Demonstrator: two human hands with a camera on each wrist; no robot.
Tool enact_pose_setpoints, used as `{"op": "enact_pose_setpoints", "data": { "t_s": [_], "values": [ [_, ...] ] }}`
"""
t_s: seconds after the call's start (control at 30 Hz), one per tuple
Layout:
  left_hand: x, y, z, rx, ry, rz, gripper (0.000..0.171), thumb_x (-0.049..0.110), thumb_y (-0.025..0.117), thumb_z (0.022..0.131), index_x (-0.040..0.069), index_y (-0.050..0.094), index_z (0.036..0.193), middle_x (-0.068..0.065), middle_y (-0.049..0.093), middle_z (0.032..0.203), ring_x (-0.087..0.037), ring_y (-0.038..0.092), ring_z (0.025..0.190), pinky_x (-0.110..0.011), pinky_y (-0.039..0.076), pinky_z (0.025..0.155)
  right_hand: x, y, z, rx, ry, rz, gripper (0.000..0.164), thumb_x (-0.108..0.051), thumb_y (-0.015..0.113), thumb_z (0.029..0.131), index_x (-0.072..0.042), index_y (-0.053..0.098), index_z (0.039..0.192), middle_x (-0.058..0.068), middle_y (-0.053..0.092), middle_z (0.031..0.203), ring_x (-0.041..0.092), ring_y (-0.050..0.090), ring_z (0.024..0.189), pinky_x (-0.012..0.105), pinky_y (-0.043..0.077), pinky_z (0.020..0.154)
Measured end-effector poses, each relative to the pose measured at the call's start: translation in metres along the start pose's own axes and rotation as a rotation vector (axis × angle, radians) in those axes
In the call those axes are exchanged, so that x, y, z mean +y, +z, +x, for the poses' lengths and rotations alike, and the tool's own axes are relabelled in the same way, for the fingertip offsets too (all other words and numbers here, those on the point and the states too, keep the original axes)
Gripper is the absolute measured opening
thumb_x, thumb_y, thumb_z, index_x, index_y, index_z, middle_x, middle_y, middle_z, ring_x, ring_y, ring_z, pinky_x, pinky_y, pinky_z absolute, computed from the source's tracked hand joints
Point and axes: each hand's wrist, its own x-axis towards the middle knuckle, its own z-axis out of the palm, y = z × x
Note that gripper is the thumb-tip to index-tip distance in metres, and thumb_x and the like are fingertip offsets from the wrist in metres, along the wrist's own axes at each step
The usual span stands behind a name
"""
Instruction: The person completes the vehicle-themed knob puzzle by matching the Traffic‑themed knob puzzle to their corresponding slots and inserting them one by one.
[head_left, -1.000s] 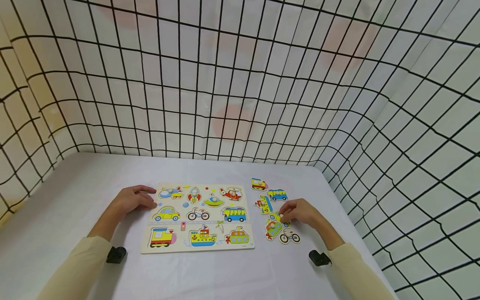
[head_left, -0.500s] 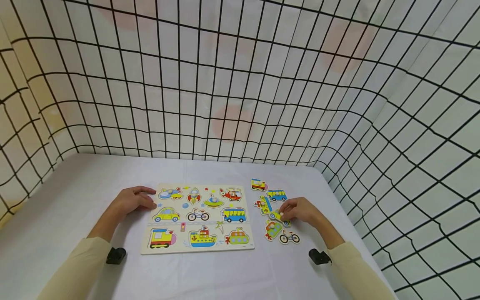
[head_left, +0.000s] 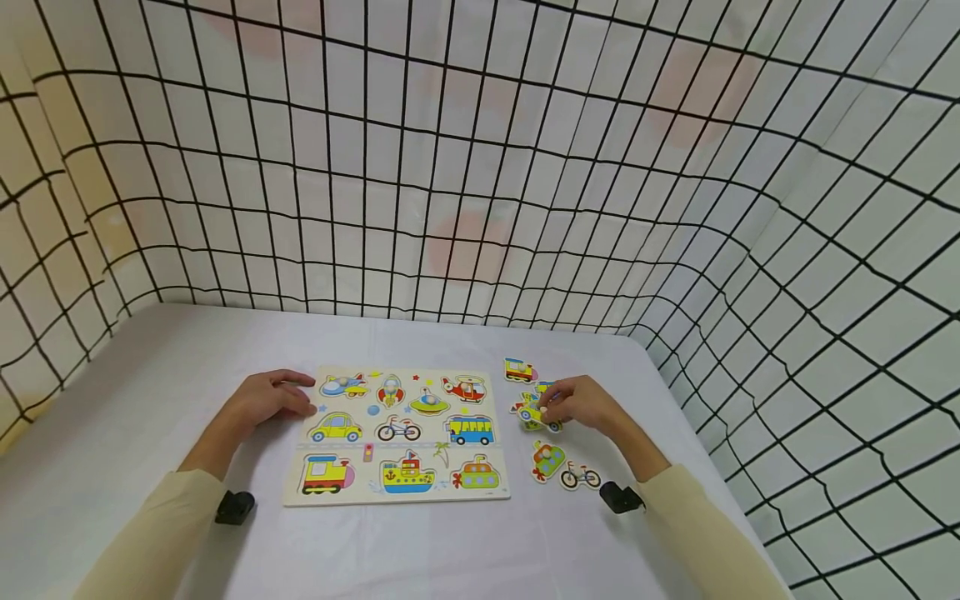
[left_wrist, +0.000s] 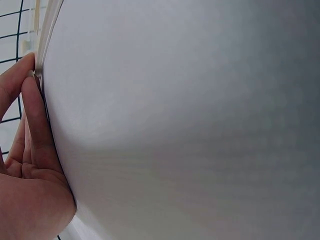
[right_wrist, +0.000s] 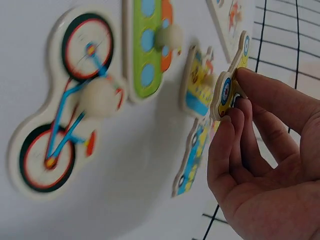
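Observation:
In the head view, the white puzzle board with colourful vehicle pictures lies at the middle left. My left hand rests on the table, fingertips at the board's left edge. My right hand pinches a yellow car puzzle piece, held tilted in the right wrist view. The car overlaps the ship piece and hides most of it in the head view. Close by lies the bus piece, partly hidden behind my right hand in the head view. The submarine piece and bicycle piece lie nearer me.
A train piece lies at the far end of the loose pieces. Black wire mesh stands behind the white-covered table and along its sides. Plane, rocket, saucer and helicopter pieces with knobs sit in the board's top row.
My right hand has lifted the car piece from beside the submarine piece and moved it away from me and leftward, over the ship piece. My left hand stays at the board's edge.

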Motion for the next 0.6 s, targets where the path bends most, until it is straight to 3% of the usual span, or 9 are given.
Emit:
{"op": "enact_pose_setpoints", "data": {
  "t_s": [0.27, 0.6],
  "values": [
    [0.001, 0.0, -0.001, -0.003, 0.008, 0.006, 0.065, 0.02, 0.079, 0.081, 0.005, 0.057, 0.14, -0.009, 0.076, 0.104, -0.027, 0.063, 0.098, -0.037, 0.045, 0.085, -0.037, 0.022, 0.011, -0.017, -0.073, -0.006, 0.021, -0.017, 0.084, 0.08, -0.01, 0.076, 0.098, 0.004, 0.074, 0.096, 0.015, 0.067, 0.08, 0.037, 0.057, 0.079],
    [0.003, 0.0, -0.002, 0.001, 0.002, -0.007, 0.063, 0.02, 0.079, 0.082, 0.006, 0.057, 0.14, -0.009, 0.075, 0.105, -0.024, 0.063, 0.091, -0.03, 0.047, 0.077, -0.086, 0.066, 0.02, -0.048, -0.158, -0.024, 0.014, -0.016, 0.085, 0.077, -0.014, 0.077, 0.089, 0.0, 0.073, 0.085, 0.016, 0.063, 0.073, 0.028, 0.048, 0.065]
  ]
}}
